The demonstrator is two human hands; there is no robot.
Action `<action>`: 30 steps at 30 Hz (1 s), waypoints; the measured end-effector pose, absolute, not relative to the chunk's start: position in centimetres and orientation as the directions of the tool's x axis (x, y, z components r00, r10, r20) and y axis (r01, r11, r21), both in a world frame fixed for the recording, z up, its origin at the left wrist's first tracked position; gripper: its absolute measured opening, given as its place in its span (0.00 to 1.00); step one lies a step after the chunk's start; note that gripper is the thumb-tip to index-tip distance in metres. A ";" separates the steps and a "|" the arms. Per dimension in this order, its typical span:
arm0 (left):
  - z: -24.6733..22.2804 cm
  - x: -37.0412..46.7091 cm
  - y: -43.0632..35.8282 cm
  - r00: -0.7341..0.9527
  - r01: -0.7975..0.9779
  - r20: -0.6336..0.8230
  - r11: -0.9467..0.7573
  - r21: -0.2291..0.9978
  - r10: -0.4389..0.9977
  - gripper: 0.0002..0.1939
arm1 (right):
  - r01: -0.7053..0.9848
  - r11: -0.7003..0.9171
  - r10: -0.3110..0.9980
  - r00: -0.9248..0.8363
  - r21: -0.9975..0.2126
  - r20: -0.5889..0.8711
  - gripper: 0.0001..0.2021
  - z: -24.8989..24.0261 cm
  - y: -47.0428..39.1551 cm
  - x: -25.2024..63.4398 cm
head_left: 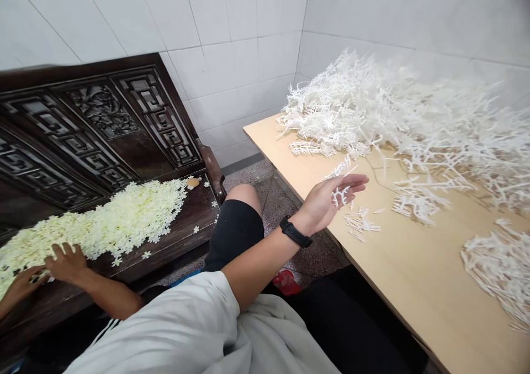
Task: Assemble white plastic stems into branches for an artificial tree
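Left hand: the left hand reached over the near edge of the counter, palm turned partly up, with a black watch on the wrist.
Fingers: the left fingers were extended and close together, pointing toward the right of the view, not curled into a fist.
White sprigs: the small white sprigs lay against the palm and fingers, some poking out above the hand.
Right hand: out of view, so the state of its fingers could not be told.
Counter: a large tangled heap of white branching stems covered the far part, near the tiled wall. Nearer, just beyond the hand, lay a small clump, and a few loose bits lay just beside the hand. A separate pile of thin white pieces sat at the right edge of the view.
Carved seat: on the dark wooden seat, to the left, pale yellow-white flowers were spread in a long mound, with a tan rounded object at the mound's end and several single blossoms around it.
Other person: two hands were at the flowers' near side; what they gripped could not be told.
Floor: something red showed low between the wearer's legs.
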State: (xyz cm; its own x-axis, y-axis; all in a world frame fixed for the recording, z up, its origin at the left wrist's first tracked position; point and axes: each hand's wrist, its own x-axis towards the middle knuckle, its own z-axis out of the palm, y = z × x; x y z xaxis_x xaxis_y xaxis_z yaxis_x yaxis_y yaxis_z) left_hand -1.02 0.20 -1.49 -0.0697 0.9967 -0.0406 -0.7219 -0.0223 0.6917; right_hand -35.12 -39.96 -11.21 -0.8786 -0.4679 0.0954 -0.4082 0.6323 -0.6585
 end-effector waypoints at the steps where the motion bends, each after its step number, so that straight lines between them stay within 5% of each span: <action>1: -1.5 -1.0 0.2 -0.070 -0.712 -0.030 -0.028 0.702 0.997 0.15 | -0.336 0.683 -0.364 -0.926 -0.649 0.097 0.23 -11.2 -40.3 -35.2; 4: -1.5 -0.8 0.2 -0.066 -0.669 -0.008 -0.039 0.742 0.998 0.15 | -0.284 0.701 -0.267 -0.955 -0.655 0.128 0.21 -11.4 -40.8 -35.7; 10: -1.8 -0.4 0.4 -0.048 -0.603 0.013 -0.039 0.797 0.999 0.16 | -0.330 0.615 -0.280 -0.940 -0.716 0.193 0.10 -12.2 -40.9 -36.6; 16: -2.1 -0.4 0.6 -0.037 -0.579 0.016 -0.034 0.815 0.999 0.17 | -0.311 0.630 -0.246 -0.949 -0.711 0.196 0.14 -12.2 -41.2 -37.1; 21: -2.4 -0.3 0.6 -0.045 -0.567 0.030 -0.051 0.822 0.999 0.17 | -0.520 0.498 -0.626 -0.769 -0.694 0.127 0.07 -10.9 -39.8 -36.7; 24: -2.4 -0.3 0.5 -0.055 -0.570 0.017 -0.045 0.820 0.998 0.17 | -0.543 0.447 -0.679 -0.723 -0.711 0.126 0.17 -8.9 -38.5 -35.2; 27: -2.4 -0.3 0.5 -0.056 -0.578 0.016 -0.046 0.815 0.998 0.17 | -0.429 0.523 -0.463 -0.868 -0.737 0.176 0.17 -5.8 -36.1 -32.3; 30: -2.5 -0.3 0.4 -0.065 -0.592 0.017 -0.053 0.804 0.998 0.16 | -0.587 0.416 -0.744 -0.659 -0.695 0.111 0.09 -2.7 -31.5 -27.2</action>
State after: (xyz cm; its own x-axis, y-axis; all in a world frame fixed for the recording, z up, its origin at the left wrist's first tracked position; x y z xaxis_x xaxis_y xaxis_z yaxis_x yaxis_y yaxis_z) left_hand -0.31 0.40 -2.46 -0.0654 0.9977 0.0174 -0.5920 -0.0528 0.8042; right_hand -27.24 -31.48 -2.72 -0.6587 -0.7441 0.1114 -0.5872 0.4158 -0.6945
